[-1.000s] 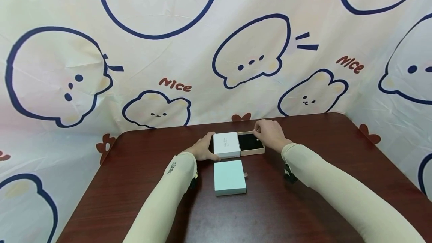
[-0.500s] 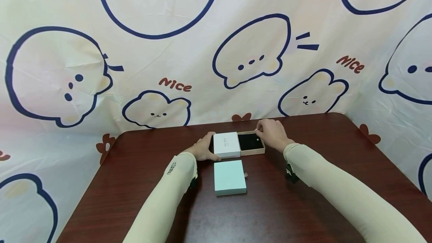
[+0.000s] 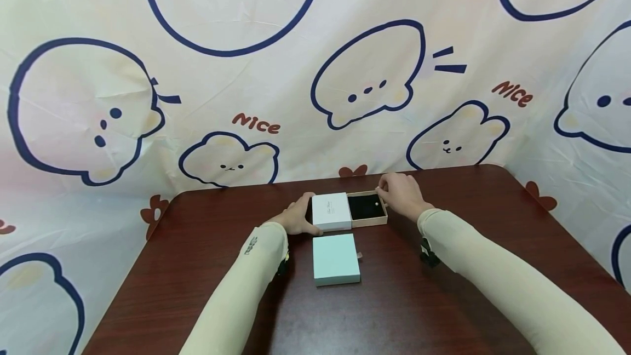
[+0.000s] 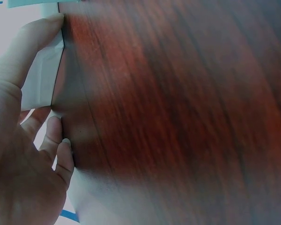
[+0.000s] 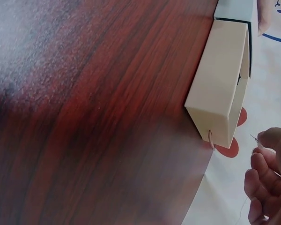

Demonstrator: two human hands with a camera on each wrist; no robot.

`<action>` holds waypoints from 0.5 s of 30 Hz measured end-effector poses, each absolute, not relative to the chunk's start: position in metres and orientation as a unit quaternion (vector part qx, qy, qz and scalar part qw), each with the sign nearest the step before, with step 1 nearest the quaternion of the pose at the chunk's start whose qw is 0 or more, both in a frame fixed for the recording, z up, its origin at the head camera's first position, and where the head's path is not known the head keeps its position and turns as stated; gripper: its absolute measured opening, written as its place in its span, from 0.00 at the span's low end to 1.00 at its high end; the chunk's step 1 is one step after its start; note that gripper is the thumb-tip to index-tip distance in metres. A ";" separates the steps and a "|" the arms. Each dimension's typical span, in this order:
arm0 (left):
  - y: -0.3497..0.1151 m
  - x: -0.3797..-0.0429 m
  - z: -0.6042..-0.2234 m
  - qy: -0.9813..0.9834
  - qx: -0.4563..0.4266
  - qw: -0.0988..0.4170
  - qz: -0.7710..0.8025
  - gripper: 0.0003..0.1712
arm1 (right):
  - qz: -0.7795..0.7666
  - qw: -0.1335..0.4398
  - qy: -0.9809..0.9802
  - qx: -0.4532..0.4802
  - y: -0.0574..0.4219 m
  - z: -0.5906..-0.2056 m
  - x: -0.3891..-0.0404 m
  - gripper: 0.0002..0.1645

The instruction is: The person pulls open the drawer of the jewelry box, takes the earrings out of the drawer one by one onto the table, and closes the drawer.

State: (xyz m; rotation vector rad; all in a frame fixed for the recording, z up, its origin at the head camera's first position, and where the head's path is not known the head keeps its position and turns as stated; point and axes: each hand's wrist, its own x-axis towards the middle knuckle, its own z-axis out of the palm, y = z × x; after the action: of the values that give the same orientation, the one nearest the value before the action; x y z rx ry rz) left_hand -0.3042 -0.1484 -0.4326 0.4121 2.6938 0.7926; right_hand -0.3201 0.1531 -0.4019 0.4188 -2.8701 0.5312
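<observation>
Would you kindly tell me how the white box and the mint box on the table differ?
The white box has its tray pulled out, while the mint box looks shut. The white box bears printing on top; the mint box's top looks plain. The left hand holds the white box, whereas no hand touches the mint box. Both are flat and squarish.

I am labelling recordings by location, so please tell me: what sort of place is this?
Probably a screened-off recording corner: wrinkled cartoon-printed sheeting hangs behind a dark wood-grain table, on which a white drawer box and a mint-green box lie. The room beyond is hidden.
</observation>
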 end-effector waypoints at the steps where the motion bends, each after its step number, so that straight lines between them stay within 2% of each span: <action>1: -0.148 -0.304 -0.433 0.938 0.144 0.151 0.276 0.61 | 0.180 0.097 -0.969 0.141 0.153 -0.402 -0.320 0.11; 15: -0.148 -0.305 -0.434 0.939 0.146 0.148 0.274 0.61 | 0.177 0.104 -0.971 0.122 0.167 -0.404 -0.323 0.12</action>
State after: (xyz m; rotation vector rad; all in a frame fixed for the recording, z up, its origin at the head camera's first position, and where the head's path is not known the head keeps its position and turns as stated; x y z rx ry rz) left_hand -0.3050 -0.1483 -0.4337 0.4193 2.7005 0.7872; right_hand -0.3230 0.1670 -0.4043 0.3610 -2.8638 0.5229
